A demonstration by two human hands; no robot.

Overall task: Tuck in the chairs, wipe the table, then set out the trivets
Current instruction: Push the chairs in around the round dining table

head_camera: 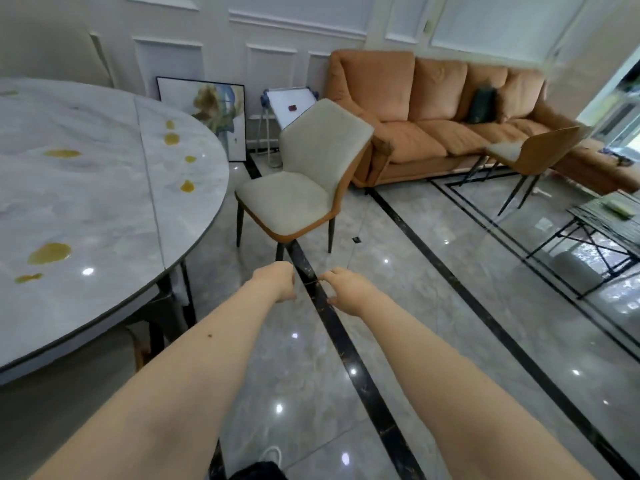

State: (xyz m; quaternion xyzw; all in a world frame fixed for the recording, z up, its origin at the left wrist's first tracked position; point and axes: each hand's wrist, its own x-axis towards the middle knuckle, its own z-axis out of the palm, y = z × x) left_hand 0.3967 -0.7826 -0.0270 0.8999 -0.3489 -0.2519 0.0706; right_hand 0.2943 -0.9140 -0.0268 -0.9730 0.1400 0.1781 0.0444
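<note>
Reaching out, left hand [277, 282] and right hand [346, 289] loosely curled, holding nothing, near chair [301, 188], stained table [104, 202] beside.

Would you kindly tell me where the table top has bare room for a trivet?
The table has a bare band between the yellow spills near the seam and the spill farther left. The near edge by the large puddle is crowded with spills.
</note>
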